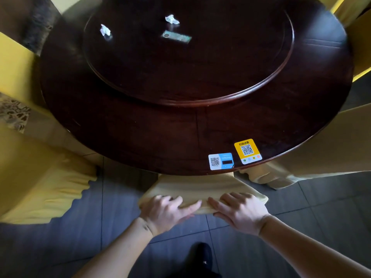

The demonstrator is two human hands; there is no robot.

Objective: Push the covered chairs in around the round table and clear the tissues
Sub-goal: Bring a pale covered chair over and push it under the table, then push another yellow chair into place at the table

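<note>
Bottom center, left hand (166,211) and right hand (239,211) rest flat-fingered on the yellow chair back (200,189), already tucked under the table (140,137). Upper frame, two tissues (105,30) (172,19) not yet cleared from the turntable (200,73).

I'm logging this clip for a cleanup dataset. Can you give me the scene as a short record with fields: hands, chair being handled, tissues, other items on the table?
left hand: fingers laid flat on the chair top
right hand: fingers laid flat on the same chair top, beside the left
chair: yellow cover, seat tucked under the table edge
table: round, dark wood, with a raised turntable
tissues: two crumpled, one left, one right, both on the turntable
card: greenish, on the turntable
stickers: blue and yellow QR codes at the near edge
other chairs: covered ones left and right
</note>
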